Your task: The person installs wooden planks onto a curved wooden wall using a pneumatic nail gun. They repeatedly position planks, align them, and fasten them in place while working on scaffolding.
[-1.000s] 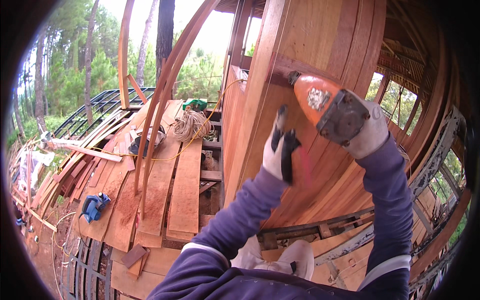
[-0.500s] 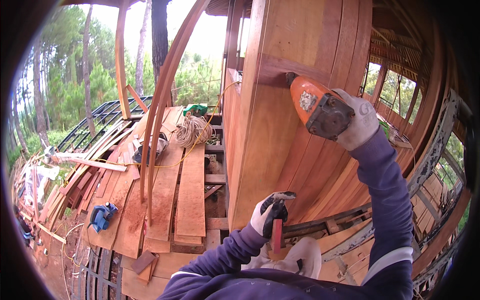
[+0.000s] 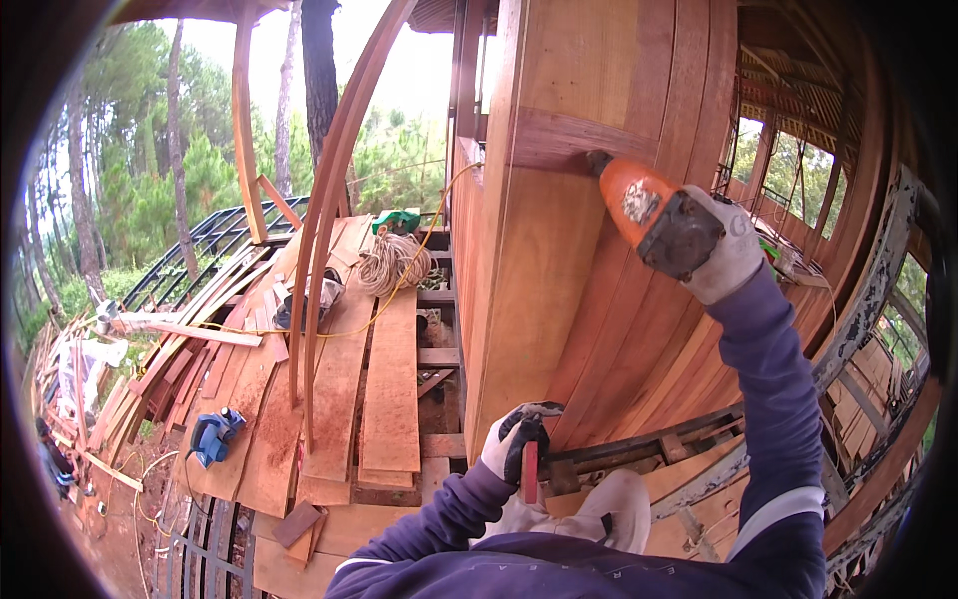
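Currently I have the orange tapered power tool with a black end [image 3: 659, 215] up against or very near the tall reddish-brown wooden plank wall [image 3: 549, 309]; from my station I cannot tell whether its dark nose touches. It sits just ahead and to the left of the white-gloved right hand [image 3: 726, 250], which is clamped on its rear end, though I lose most of the fingers behind the casing. The nose points up and left, at the lower edge of a darker horizontal board [image 3: 564, 140]. Well below, in front of the body, I see the white-and-black-gloved left hand [image 3: 512, 441], its fingers curled together around a flat red strip [image 3: 529, 473] that hangs downward. Farther left, loose brown planks [image 3: 389, 399] carry a coil of beige rope [image 3: 394, 264], and a blue handheld power tool [image 3: 213, 439] rests near their outer side.
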`<state>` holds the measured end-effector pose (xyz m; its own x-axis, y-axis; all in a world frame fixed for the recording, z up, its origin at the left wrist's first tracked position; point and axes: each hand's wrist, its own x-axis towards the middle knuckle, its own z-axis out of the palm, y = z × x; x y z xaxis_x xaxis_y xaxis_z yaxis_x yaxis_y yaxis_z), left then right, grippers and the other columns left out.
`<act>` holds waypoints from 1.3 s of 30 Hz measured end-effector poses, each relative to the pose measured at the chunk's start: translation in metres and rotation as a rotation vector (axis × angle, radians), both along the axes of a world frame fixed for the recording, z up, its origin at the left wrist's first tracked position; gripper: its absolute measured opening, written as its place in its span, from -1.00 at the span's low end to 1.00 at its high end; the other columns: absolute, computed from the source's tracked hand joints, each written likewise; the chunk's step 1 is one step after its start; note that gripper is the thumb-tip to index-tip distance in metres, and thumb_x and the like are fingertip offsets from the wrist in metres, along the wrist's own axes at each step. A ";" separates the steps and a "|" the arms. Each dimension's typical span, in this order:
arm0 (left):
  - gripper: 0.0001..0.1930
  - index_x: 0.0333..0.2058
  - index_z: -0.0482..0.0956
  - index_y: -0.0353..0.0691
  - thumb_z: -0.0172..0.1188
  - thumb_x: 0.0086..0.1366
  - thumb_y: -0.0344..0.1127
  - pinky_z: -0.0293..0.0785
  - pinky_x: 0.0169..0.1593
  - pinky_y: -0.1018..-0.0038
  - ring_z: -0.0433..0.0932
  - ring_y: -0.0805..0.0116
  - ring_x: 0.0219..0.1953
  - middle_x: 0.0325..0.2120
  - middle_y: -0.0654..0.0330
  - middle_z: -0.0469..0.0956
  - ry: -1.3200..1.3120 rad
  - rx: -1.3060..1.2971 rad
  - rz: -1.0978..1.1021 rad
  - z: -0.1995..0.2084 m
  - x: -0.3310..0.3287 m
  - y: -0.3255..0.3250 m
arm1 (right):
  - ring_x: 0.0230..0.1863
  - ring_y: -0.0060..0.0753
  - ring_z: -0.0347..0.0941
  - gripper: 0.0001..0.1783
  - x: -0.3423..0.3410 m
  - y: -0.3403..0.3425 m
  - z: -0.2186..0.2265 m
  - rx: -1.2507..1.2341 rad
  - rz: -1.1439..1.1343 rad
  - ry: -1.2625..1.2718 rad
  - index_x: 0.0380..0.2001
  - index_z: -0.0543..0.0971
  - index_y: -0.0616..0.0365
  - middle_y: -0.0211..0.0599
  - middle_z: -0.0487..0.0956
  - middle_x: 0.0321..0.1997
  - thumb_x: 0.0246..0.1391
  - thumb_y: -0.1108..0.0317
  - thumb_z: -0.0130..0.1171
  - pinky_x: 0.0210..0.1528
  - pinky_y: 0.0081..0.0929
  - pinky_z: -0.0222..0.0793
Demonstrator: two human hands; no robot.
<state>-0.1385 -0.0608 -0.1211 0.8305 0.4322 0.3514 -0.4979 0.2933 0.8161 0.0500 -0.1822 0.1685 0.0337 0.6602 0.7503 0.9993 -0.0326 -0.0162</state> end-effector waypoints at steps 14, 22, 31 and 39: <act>-0.61 0.08 0.49 -0.29 -0.14 0.48 -0.20 0.35 0.12 0.39 0.53 0.21 0.02 -0.02 0.02 0.57 0.423 1.008 0.093 -0.106 0.001 -0.014 | -0.03 -0.25 0.56 -0.43 0.049 -0.069 -0.074 0.351 0.557 1.010 0.23 0.31 0.17 -0.17 0.51 0.11 0.18 0.30 0.15 -0.08 -0.36 0.54; -0.62 0.08 0.49 -0.28 -0.13 0.48 -0.19 0.37 0.08 0.40 0.53 0.24 -0.01 -0.05 0.04 0.57 0.472 1.067 -0.236 -0.134 -0.007 -0.027 | -0.30 -0.44 0.46 -0.76 0.037 -0.150 -0.201 0.635 -0.053 0.647 -0.07 0.52 0.31 -0.25 0.58 -0.22 0.27 0.42 0.01 -0.18 -0.50 0.39; -0.63 0.08 0.49 -0.27 -0.12 0.48 -0.19 0.38 0.03 0.42 0.52 0.27 -0.06 -0.09 0.07 0.56 0.639 0.819 -0.365 -0.152 0.014 -0.031 | 0.04 -0.05 0.51 -0.66 0.021 -0.179 -0.317 0.694 -0.314 0.532 -0.05 0.45 0.35 0.01 0.56 -0.05 0.15 0.67 -0.21 0.22 -0.25 0.31; -0.63 0.08 0.48 -0.26 -0.12 0.48 -0.18 0.40 -0.01 0.43 0.52 0.30 -0.09 -0.12 0.09 0.56 0.838 0.527 -0.438 -0.169 0.059 -0.032 | -0.03 -0.32 0.52 -0.57 -0.002 -0.175 -0.404 1.107 -0.152 1.346 0.18 0.38 0.26 -0.16 0.58 0.00 0.38 0.23 -0.12 0.06 -0.36 0.41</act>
<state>-0.0799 -0.0924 -0.2900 0.9386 0.0002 -0.3451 0.3397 -0.1776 0.9236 0.0480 -0.3569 -0.2355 0.9645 -0.1670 0.2044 0.2607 0.4821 -0.8364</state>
